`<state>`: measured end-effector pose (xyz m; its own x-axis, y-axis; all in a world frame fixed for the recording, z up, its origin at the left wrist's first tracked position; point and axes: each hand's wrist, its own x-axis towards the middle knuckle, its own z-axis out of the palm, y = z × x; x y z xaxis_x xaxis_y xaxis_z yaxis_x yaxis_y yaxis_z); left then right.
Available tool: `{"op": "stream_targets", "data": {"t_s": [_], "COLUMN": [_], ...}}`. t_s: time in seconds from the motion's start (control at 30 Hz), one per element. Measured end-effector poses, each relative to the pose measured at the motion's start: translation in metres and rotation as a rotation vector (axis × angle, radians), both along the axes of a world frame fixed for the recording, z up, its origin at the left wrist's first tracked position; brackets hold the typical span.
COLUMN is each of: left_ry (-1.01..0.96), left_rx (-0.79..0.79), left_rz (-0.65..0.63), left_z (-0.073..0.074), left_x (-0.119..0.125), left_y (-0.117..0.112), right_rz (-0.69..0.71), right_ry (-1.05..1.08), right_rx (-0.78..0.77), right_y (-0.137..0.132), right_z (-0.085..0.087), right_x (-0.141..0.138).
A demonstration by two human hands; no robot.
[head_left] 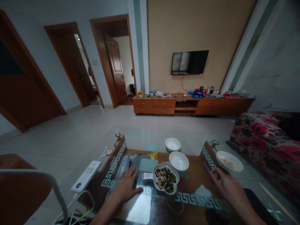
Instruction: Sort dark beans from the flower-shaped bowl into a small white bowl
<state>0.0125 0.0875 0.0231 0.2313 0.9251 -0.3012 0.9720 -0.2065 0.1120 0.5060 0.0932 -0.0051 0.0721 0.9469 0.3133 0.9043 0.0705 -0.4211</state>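
Head view: the scalloped bowl [165, 165] of dark and pale bean-like pieces [165, 180] stands on the glass table [191, 184], its labelled handle [147, 176] pointing left. Just left of the bowl, the left hand [128, 185] lies palm down, fingers spread; a sideways sweep could catch that handle and spill the pieces. Well right of the bowl, the right hand [221, 179] pinches a slim blue stick [206, 167]. Farther right of the bowl, a white dish [222, 155] sits near those knuckles, so a careless outward swing might knock it
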Motion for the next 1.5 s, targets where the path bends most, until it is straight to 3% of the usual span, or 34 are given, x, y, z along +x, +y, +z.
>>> {"op": "stream_targets", "data": {"t_s": [0.13, 0.27, 0.37, 0.47, 0.57, 0.7, 0.9, 1.0, 1.1, 1.3, 1.5], "left_ry": [-0.033, -0.237, -0.496, -0.656, -0.681, -0.674, -0.366, -0.284, -0.29, -0.261, -0.253], "left_rx": [0.083, 0.38, 0.616, 0.696, 0.611, 0.372, 0.092, 0.125, 0.168, 0.125, 0.135], "left_rz": [0.032, -0.052, -0.169, -0.352, -0.537, -0.7, -0.739, -0.701, -0.699, -0.694, -0.695], "left_z": [0.004, 0.008, 0.019, 0.025, 0.016, -0.012, -0.036, -0.043, -0.046, -0.038, -0.038], "left_x": [-0.021, -0.026, -0.006, 0.029, 0.064, 0.096, 0.116, 0.12, 0.121, 0.122, 0.123], "left_y": [-0.008, -0.025, -0.035, -0.048, -0.066, -0.086, -0.093, -0.093, -0.095, -0.095, -0.094], "right_rz": [0.001, 0.043, 0.158, 0.221, 0.228, 0.242, 0.274, 0.3, 0.345, 0.466, 0.561], "right_ry": [0.155, 0.259, 0.313, 0.342, 0.388, 0.546, 0.682, 0.594, 0.376, -0.043, -0.121], "right_rx": [0.104, 0.118, 0.074, 0.036, 0.001, -0.002, 0.009, 0.009, 0.043, 0.062, 0.074], "right_y": [0.015, 0.018, 0.014, 0.01, 0.005, 0.002, 0.01, 0.012, 0.009, 0.003, 0.008], "right_z": [0.026, 0.047, 0.055, 0.053, 0.046, 0.04, 0.029, 0.025, 0.024, 0.027, 0.029], "right_x": [-0.007, -0.034, -0.054, -0.068, -0.081, -0.104, -0.121, -0.12, -0.121, -0.126, -0.127]}}
